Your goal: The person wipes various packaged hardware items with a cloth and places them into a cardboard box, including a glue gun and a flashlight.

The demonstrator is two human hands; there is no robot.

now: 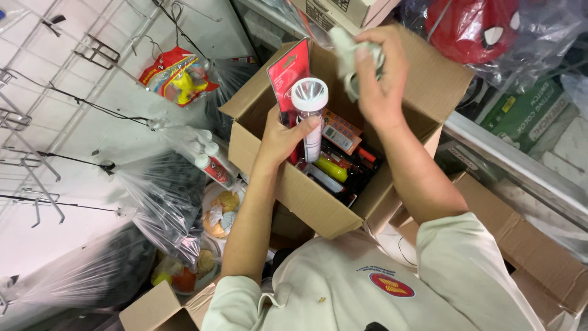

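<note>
Nearest the camera, a cream shirt with a round red and blue badge (pixel 391 285) fills the lower frame, and both bare forearms reach up and away from it into an open cardboard box (pixel 306 199) that sits among other cartons. The box stands with its flaps folded outward, which keeps the mouth wide for both arms at once.

Just above the box's near wall, the left hand (pixel 283 136) has its fingers (pixel 311 122) wrapped around a packaged flashlight (pixel 308 116), a white-headed torch on a red backing card (pixel 288 73). It is held upright, lens toward the camera, lifted clear of the goods below, likely so the pack can be looked over. Beneath it, inside the box, lie more boxed and carded items in orange, yellow and black (pixel 343 162), packed flat and close together.

Farther in, over the box's far side, the right hand (pixel 378 79) is clenched on a crumpled pale cloth or paper wad (pixel 350 58), raised above the rim and apart from the flashlight.

To the left, clear plastic bags of goods (pixel 168 196) hang from a white wire rack (pixel 55 122), with a red and yellow toy pack (pixel 177 76) on a hook. Beyond the box, at top right, a red item wrapped in plastic (pixel 471 27) rests above a green carton (pixel 520 113).
</note>
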